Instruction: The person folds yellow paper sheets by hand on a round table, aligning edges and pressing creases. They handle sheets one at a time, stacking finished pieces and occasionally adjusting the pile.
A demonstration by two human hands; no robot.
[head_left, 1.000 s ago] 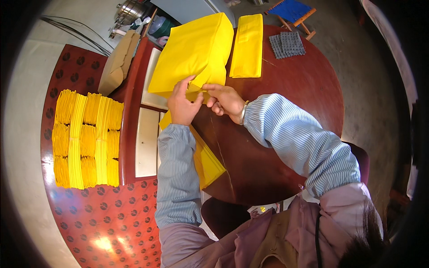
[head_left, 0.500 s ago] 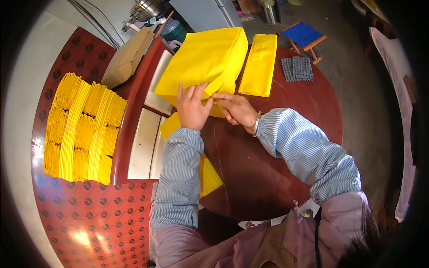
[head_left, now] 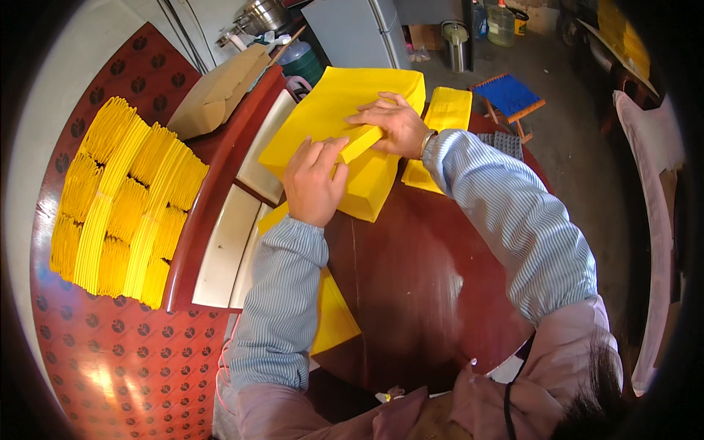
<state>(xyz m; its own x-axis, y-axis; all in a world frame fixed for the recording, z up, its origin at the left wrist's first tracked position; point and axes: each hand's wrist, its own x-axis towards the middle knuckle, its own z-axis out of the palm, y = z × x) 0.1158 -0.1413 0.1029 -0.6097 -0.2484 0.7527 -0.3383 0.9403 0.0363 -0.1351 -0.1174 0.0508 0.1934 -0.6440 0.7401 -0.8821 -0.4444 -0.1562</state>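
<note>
A thick stack of yellow paper sheets [head_left: 345, 103] lies on a round dark red table [head_left: 418, 286]. My left hand [head_left: 314, 180] presses flat on the near corner of the stack, fingers spread over a folded flap. My right hand [head_left: 392, 125] lies on top of the stack further back, fingers pinching the folded edge of the top sheets. A narrower yellow paper bundle [head_left: 440, 128] sits to the right of the stack, partly behind my right wrist. Another yellow sheet pile [head_left: 330, 315] shows under my left forearm.
Several rows of folded yellow paper [head_left: 125, 198] lie on the patterned red floor at left. A brown cardboard box [head_left: 220, 92] stands at the back left. White panels [head_left: 235, 242] line the table's left edge. A small blue stool [head_left: 510, 95] stands behind the table.
My right hand has moved from the near edge up onto the top of the stack. The left hand stays on the near corner. The view has shifted closer to the stack.
</note>
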